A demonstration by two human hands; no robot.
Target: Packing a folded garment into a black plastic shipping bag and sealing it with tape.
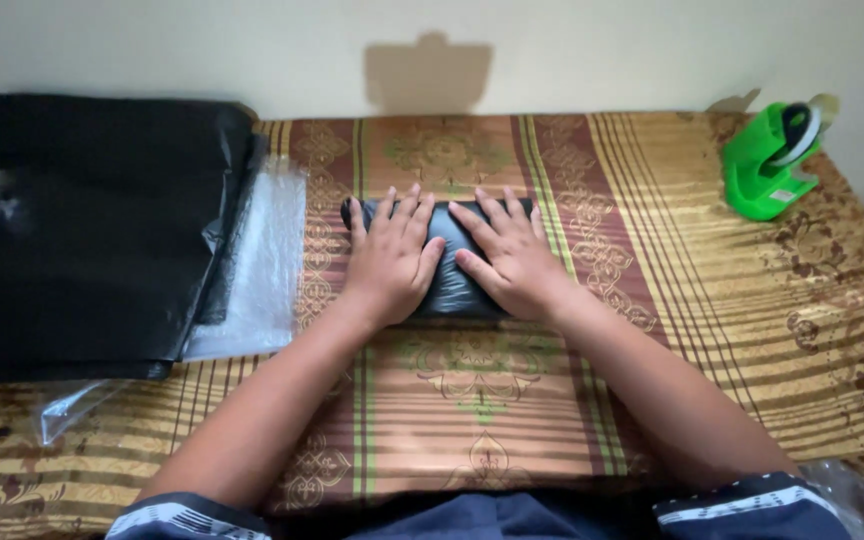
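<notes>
A small dark folded bundle in shiny black plastic (449, 285) lies in the middle of a table covered by a brown and gold patterned cloth (712, 300). My left hand (390, 260) presses flat on the bundle's left half, fingers spread and pointing away from me. My right hand (512, 255) lies flat on its right half, fingers spread too. The thumbs nearly meet over the bundle's middle. Most of the bundle is hidden under both palms.
A stack of black plastic bags (92, 230) fills the table's left side, with clear plastic sleeves (262, 270) beside and under it. A green tape dispenser (774, 160) stands at the back right. A pale wall runs behind the table.
</notes>
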